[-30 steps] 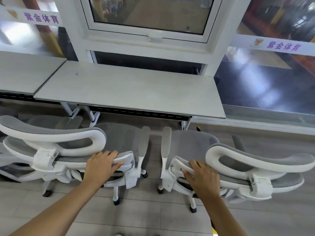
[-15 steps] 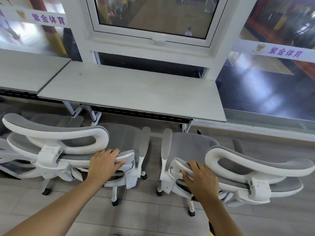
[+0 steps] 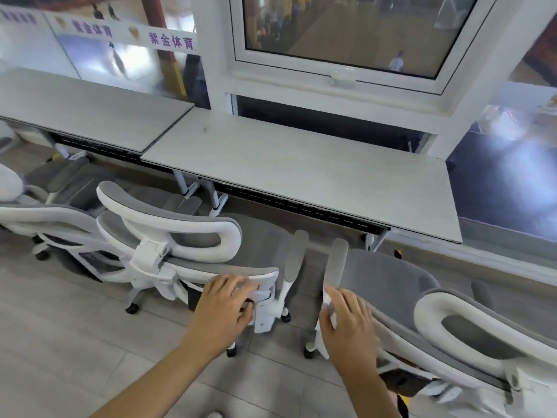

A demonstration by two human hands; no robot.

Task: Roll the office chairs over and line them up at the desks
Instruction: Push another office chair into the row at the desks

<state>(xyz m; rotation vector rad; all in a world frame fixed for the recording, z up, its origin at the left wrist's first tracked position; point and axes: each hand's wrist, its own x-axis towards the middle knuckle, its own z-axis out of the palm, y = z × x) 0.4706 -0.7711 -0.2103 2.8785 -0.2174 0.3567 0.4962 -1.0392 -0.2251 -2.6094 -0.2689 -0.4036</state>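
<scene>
1. The left hand (image 3: pixel 224 306) gripped the top corner of the left chair's backrest (image 3: pixel 211 271), fingers curled over the rim and thumb underneath.
2. The right hand (image 3: pixel 349 324) lay on the near corner of the right chair's backrest (image 3: pixel 394 312), fingers bent over its white frame; motion blur left it unclear how firmly it clasped.
3. Compared with a second earlier, both hands held the same spots, but the view had swung left, and the gap between the two chairs' facing armrests (image 3: pixel 294 254) looked narrower. I judged the pair was being eased together and squared up.
4. Both seats pointed toward the near desk (image 3: pixel 301 173), their front edges close to its front edge but not tucked under; the chairs sat side by side, just apart.
5. A third office chair (image 3: pixel 45 218) stood to the left, at the neighbouring desk (image 3: pixel 90 113), so the row seemed largely formed, with a final nudge forward probably remaining.
6. Beyond the desks rose a white-framed window (image 3: pixel 340 76).
</scene>
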